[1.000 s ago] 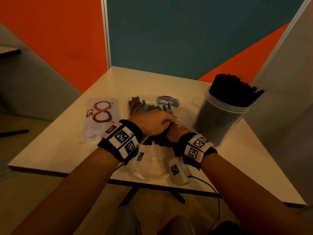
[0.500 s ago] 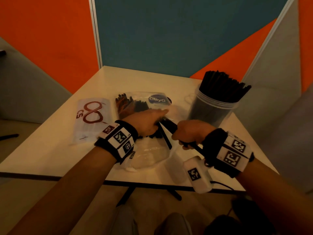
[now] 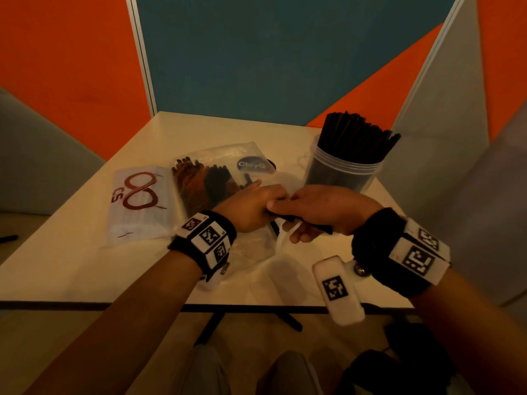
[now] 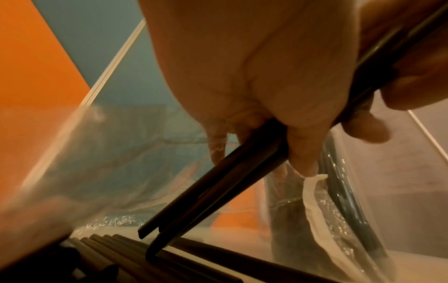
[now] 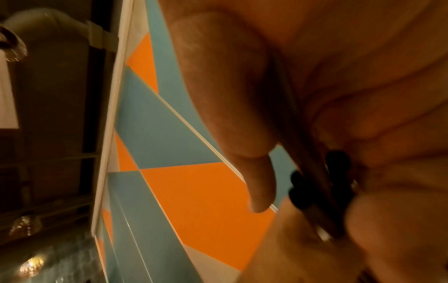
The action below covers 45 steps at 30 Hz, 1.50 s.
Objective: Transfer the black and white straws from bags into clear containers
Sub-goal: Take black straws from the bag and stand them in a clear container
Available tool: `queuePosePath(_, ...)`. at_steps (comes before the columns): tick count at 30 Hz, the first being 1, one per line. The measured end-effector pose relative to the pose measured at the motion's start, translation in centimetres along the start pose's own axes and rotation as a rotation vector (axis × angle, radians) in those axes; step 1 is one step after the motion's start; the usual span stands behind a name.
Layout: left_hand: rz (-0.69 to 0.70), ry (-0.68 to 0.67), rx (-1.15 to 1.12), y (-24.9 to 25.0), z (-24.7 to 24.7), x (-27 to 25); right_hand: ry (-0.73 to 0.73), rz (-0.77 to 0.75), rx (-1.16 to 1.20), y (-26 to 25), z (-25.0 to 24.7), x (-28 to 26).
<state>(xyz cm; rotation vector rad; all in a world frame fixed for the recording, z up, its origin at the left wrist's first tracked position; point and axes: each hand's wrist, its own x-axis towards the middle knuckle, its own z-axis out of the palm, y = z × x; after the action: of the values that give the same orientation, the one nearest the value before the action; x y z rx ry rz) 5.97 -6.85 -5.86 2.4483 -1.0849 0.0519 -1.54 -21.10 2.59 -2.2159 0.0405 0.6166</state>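
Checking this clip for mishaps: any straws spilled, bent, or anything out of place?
Nothing stands out. Black straws stand in the clear container, the rest lie in the bag, and both hands hold a few between them.

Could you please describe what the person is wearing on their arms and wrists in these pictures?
Both forearms are bare, with no sleeves. Each wrist carries a thick black band fitted with white blocks printed with square black-and-white coded markers. The left hand has a similar band. A white rounded camera unit with its own marker hangs below the right wrist, near the right hand.
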Motion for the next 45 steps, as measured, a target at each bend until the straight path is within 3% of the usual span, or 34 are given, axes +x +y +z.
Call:
queuePosePath(4, -0.005, 0.062, -0.254, 0.0, -0.4, -0.3, 0.037, -0.259, -0.012, -0.1, -2.1, -3.2)
queuePosePath(8, -0.105, 0.165, -0.316, 0.6, -1.6, 0.3, 0.085, -0.583, -0.051, -1.4, -3.3, -5.3)
queuePosePath(12, -0.16, 0.201, -0.329, 1.2, -3.0, 0.9, 0.218, -0.763, 0.031, -2.1, -3.3, -4.8)
queuePosePath(16, -0.036, 0.339, -0.555, 3.4, -5.6, 0.7, 0.25, -0.874, 0.233, -2.9, -2.8, -4.4)
queuePosePath(20, 0.023, 0.376, -0.718, 5.3, -6.7, 0.2, 0.314, -0.855, 0.273, -3.3, -2.3, -3.6)
queuePosePath(28, -0.157, 0.259, -0.877, 4.4, -4.0, -0.2, 0.393, -0.676, 0.398, -2.3, -0.7, 1.1)
queuePosePath(32, -0.151, 0.221, -0.933, 4.0, -3.1, -0.6, 0.364, -0.621, 0.455, -1.5, 0.0, 2.5)
queuePosePath(45, -0.18, 0.324, -0.935, 3.1, -1.7, 0.2, 0.443, -0.649, 0.529, -1.6, 0.5, 4.5)
